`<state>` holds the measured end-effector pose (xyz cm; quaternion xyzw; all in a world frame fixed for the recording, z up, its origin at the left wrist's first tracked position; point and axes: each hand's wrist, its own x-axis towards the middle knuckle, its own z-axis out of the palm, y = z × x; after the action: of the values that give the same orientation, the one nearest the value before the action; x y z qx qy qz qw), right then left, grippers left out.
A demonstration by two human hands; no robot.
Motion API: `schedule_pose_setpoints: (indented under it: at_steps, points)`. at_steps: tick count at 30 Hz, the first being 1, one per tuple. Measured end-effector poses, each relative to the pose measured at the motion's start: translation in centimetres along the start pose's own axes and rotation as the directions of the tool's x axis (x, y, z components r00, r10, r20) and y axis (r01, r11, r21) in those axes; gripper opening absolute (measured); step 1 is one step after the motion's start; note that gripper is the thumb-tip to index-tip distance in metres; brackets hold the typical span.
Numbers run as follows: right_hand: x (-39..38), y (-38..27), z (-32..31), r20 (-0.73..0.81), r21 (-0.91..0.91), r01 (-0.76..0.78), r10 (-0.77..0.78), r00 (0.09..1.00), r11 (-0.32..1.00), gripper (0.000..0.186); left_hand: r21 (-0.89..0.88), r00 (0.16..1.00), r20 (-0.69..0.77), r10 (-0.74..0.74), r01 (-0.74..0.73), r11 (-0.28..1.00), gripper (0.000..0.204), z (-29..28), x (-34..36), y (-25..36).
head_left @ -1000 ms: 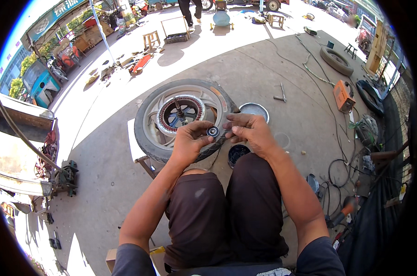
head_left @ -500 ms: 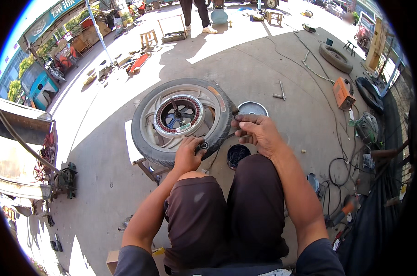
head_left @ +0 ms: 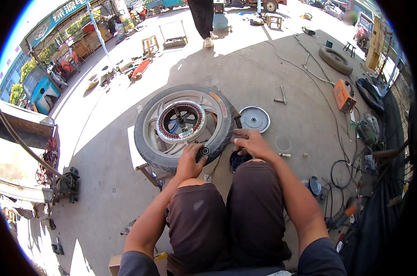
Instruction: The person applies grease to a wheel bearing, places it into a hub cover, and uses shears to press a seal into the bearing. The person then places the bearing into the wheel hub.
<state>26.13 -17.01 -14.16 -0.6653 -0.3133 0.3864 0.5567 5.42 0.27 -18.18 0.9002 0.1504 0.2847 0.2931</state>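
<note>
A spoked wheel with a black tyre (head_left: 146,154) lies flat on a low stand in front of me, its hub open to show a ring of copper windings (head_left: 164,136) and an upright axle. At the tyre's near edge my left hand (head_left: 190,161) grips a small ring-shaped bearing (head_left: 205,151) between thumb and fingers. My right hand (head_left: 251,143) hovers by the tyre's right side, above a tub of dark grease (head_left: 238,162). Its fingers stretch leftward, apart, with nothing visible in them. Part of the tub is hidden by this hand and my knee.
Right of the wheel a round metal cover (head_left: 254,120) rests on the ground, with a T-handled wrench (head_left: 282,95) beyond it. An orange machine (head_left: 344,95), cables and a loose tyre (head_left: 336,60) are at the right. Ahead stands a person in dark trousers (head_left: 202,18).
My right hand has lowered toward the grease tub, its fingers less curled. The left hand keeps the bearing. The person ahead has stepped, and the view has shifted slightly.
</note>
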Motion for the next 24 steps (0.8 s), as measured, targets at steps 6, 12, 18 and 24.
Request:
schedule_pose_setpoints:
  at_steps: [6, 12, 18, 24]
  points:
    - [0.9, 0.3, 0.8, -0.005, -0.096, 0.047, -0.047, 0.999, 0.994, 0.056, -0.006, 0.999, -0.002, -0.042, 0.042, 0.999, 0.043, -0.1, 0.0, -0.2]
    - [1.7, 1.1, 0.7, 0.117, -0.379, 0.176, -0.142, 0.983, 0.908, 0.060, -0.038, 0.997, 0.010, -0.073, 0.074, 0.997, 0.046, -0.5, 0.0, 0.5]
    - [2.5, 1.6, 1.5, 0.169, -0.691, 0.297, -0.253, 0.953, 0.659, 0.068, -0.044, 0.996, 0.006, -0.084, 0.085, 0.995, 0.051, -0.8, -0.2, 0.4]
    - [2.9, 1.8, 1.6, 0.160, -0.827, 0.244, -0.205, 0.966, 0.506, 0.073, -0.024, 0.997, -0.013, -0.074, 0.073, 0.997, 0.053, -0.7, -0.7, 0.2]
